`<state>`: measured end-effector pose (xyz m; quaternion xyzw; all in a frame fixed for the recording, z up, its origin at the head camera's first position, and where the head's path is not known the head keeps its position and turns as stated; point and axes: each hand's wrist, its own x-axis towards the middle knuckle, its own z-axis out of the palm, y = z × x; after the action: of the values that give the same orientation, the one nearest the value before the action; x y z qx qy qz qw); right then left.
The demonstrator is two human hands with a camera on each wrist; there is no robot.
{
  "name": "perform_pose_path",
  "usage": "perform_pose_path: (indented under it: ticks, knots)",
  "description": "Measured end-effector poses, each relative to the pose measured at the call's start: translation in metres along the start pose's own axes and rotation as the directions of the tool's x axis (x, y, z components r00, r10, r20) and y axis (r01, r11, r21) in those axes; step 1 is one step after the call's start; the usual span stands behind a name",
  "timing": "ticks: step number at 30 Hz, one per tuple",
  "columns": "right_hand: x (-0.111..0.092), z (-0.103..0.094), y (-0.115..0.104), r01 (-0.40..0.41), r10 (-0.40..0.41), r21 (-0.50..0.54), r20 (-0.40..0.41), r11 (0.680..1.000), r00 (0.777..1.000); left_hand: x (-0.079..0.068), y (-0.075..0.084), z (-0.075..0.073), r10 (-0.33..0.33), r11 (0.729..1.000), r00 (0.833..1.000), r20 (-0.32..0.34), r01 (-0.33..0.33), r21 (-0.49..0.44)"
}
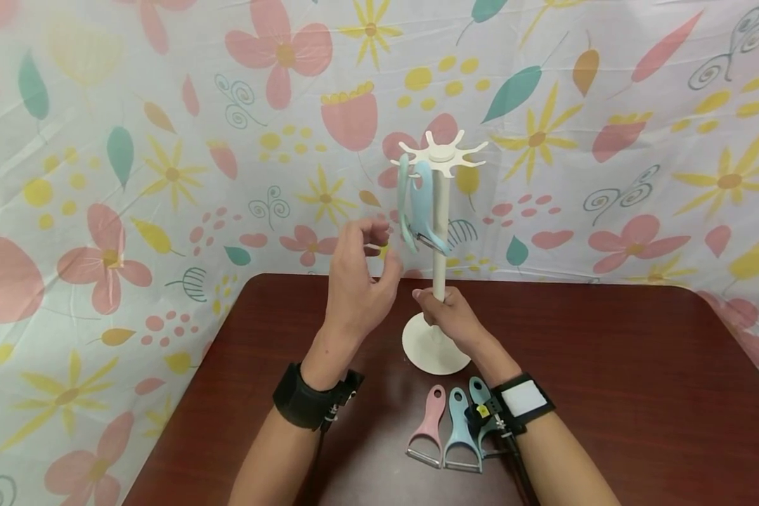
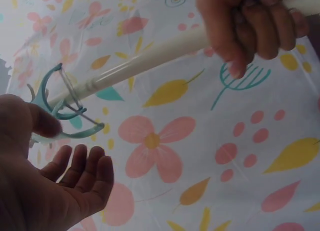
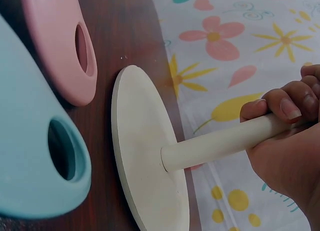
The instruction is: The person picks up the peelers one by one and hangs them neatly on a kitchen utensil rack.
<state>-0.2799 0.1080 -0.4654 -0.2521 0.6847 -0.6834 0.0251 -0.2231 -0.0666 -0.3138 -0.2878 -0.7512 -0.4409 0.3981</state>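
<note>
A cream hanging stand (image 1: 442, 270) with a ring of hooks on top stands upright on a round base. My right hand (image 1: 453, 320) grips its pole low down, above the base (image 3: 142, 141). Two peelers hang from the left hooks: a pale green one (image 1: 402, 200) and a light blue one (image 1: 422, 197). Just left of them is my left hand (image 1: 362, 277), raised, fingers loosely bent and holding nothing. In the left wrist view, the thumb overlaps the hanging peelers; whether it touches them I cannot tell.
On the dark red table (image 1: 607, 365), nearer me than the base, lie a pink peeler (image 1: 434, 414), a blue peeler (image 1: 458, 419) and a blue-green peeler (image 1: 478, 388), the last partly hidden by my right wrist camera. Behind the table hangs a flowered cloth (image 1: 544, 232).
</note>
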Motion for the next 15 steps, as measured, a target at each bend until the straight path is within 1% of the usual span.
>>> perform_pose_path:
  ticks: [4, 7, 9, 11, 13, 15]
  knots:
    - [0.001, 0.001, 0.000, 0.006, -0.006, 0.002, 0.005, 1.000, 1.000, -0.016, -0.013, 0.003, -0.042, 0.998, 0.997, 0.066, 0.039, 0.042]
    - [0.002, 0.002, -0.001, 0.016, -0.016, 0.007, 0.007, 1.000, 1.000, -0.027, -0.015, 0.003, -0.068, 0.995, 0.991, 0.120, 0.059, 0.076]
    - [0.001, 0.002, -0.001, 0.012, -0.012, 0.007, 0.000, 1.000, 1.000, -0.035, -0.015, 0.003, -0.098, 0.991, 0.982, 0.164, 0.082, 0.102]
    - [0.001, 0.002, -0.001, -0.001, 0.001, 0.009, -0.007, 1.000, 1.000, -0.045, -0.014, 0.004, -0.141, 0.985, 0.966, 0.219, 0.115, 0.128]
    - [0.000, 0.002, -0.001, -0.015, 0.015, 0.006, -0.015, 1.000, 1.000, -0.054, -0.013, 0.005, -0.188, 0.977, 0.942, 0.277, 0.151, 0.150]
    - [0.000, 0.002, -0.001, -0.032, 0.032, 0.006, -0.024, 0.999, 0.999, -0.064, -0.012, 0.007, -0.236, 0.967, 0.914, 0.330, 0.188, 0.172]
